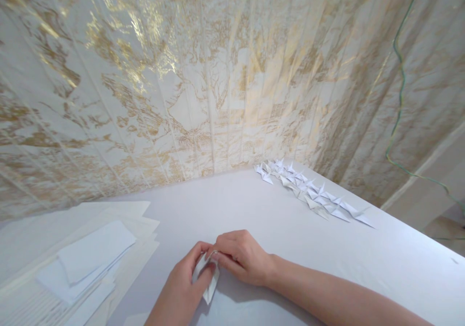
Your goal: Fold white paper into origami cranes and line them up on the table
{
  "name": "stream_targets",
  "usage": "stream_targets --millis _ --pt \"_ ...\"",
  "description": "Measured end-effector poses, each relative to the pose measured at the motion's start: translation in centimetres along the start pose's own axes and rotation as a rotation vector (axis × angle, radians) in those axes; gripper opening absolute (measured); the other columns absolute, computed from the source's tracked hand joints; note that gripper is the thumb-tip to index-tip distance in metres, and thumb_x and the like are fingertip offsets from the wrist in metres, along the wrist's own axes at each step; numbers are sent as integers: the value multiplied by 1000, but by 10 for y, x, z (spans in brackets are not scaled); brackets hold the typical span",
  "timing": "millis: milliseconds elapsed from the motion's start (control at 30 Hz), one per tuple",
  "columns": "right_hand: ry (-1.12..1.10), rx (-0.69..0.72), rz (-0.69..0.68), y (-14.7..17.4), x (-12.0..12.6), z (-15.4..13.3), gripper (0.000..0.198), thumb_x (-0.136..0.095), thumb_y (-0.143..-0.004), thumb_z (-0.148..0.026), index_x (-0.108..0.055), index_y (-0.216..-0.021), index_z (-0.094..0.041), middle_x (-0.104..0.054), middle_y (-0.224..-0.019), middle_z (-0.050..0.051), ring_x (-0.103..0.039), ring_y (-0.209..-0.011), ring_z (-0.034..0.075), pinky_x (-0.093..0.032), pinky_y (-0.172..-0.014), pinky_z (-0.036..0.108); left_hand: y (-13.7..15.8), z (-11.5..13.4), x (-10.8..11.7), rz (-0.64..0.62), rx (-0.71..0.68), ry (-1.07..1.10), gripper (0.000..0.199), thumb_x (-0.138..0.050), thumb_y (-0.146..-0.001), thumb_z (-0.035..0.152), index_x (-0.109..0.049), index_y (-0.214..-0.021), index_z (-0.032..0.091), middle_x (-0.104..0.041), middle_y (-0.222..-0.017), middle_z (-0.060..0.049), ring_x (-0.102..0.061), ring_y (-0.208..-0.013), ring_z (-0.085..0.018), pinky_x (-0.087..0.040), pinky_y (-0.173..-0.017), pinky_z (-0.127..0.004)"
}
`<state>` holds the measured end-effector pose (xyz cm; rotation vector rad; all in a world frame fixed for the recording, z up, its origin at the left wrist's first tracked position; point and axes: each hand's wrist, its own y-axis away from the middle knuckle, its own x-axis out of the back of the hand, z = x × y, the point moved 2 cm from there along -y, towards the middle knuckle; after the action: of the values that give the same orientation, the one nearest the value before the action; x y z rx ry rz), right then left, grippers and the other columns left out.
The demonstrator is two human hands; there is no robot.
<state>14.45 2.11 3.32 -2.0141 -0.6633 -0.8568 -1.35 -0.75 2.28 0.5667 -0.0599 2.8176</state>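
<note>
A small folded piece of white paper (212, 291) is held between my two hands, low in the middle of the head view, just above the white table (203, 195). My left hand (187, 277) grips it from the left, thumb across its near face. From the right, my right hand (241, 256) pinches its upper edge between thumb and fingers. My fingers cover part of the paper, so its full shape is hidden.
Several folded paper cranes (305, 188) stand in rows at the table's far right. Loose white paper sheets (96, 251) lie in an overlapping pile on the left. A gold-patterned curtain (189, 84) hangs behind the table, and a green cord (401, 84) runs down at the right.
</note>
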Motion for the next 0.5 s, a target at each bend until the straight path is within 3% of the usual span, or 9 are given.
stream_targets --millis 167,300,400,500 --pt "-24 -41 54 2 3 1 50 -16 -105 -36 -60 -91 -16 -60 -72 4 -56 -66 14 -44 -68 24 1 -7 -3 96 21 44 24 -54 -83 34 -56 -103 22 -73 -93 -3 -67 -88 -21 -47 -81 -28" --pt "-13 53 95 0 4 -1 51 -15 -104 -35 -60 -90 -17 -64 -74 6 -57 -68 15 -45 -70 25 -2 -17 -4 124 15 29 31 -54 -80 33 -54 -109 21 -74 -90 -2 -69 -82 -21 -49 -75 -27" --pt "4 132 106 -2 1 -6 38 -30 -101 -38 -61 -95 -18 -66 -80 6 -58 -71 16 -46 -71 25 -5 -21 -5 78 -46 1 37 -58 -73 28 -55 -110 20 -74 -98 -5 -69 -92 -24 -51 -81 -30" --pt "19 117 116 -2 -3 -7 22 -41 -92 -24 -62 -93 -18 -65 -78 4 -58 -68 15 -45 -67 23 -4 -20 -8 93 -61 -30 38 -59 -70 23 -57 -108 21 -75 -95 -4 -69 -85 -24 -51 -78 -31"
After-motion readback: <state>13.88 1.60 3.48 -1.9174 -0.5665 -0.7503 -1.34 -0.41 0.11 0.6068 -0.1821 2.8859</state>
